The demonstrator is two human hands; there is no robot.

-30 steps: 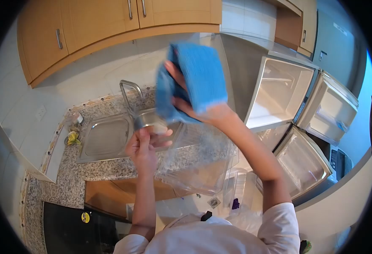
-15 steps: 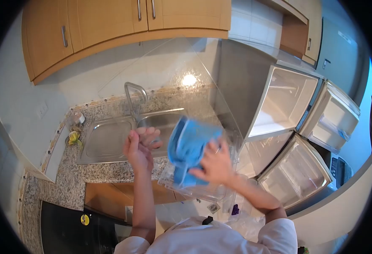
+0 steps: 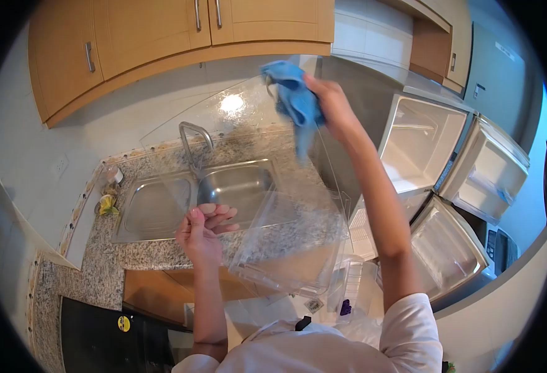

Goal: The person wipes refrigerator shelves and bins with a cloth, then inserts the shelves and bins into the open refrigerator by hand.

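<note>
A clear, flat glass panel (image 3: 236,115) with wet specks and a bright reflection is tilted above the sink. My left hand (image 3: 203,233) is closed on its lower edge, thumb on one side and fingers on the other. My right hand (image 3: 330,102) grips a crumpled blue cloth (image 3: 295,93) at the panel's upper right part. Part of the cloth hangs down from the fingers. Whether the cloth touches the glass at this instant is hard to see. A clear plastic drawer (image 3: 292,255) sits below the panel, at the counter's front edge.
Behind the panel are a steel double sink (image 3: 155,208) and a tap (image 3: 189,146). On the right stands a refrigerator (image 3: 419,140) with both doors open. A jar (image 3: 113,175) and a yellow-green item (image 3: 108,205) stand at the left. Wooden cabinets (image 3: 155,37) hang overhead.
My right hand has swept the blue cloth up and away, from low in front of the sink to the panel's upper right. My left hand has dropped slightly; the drawer is now uncovered.
</note>
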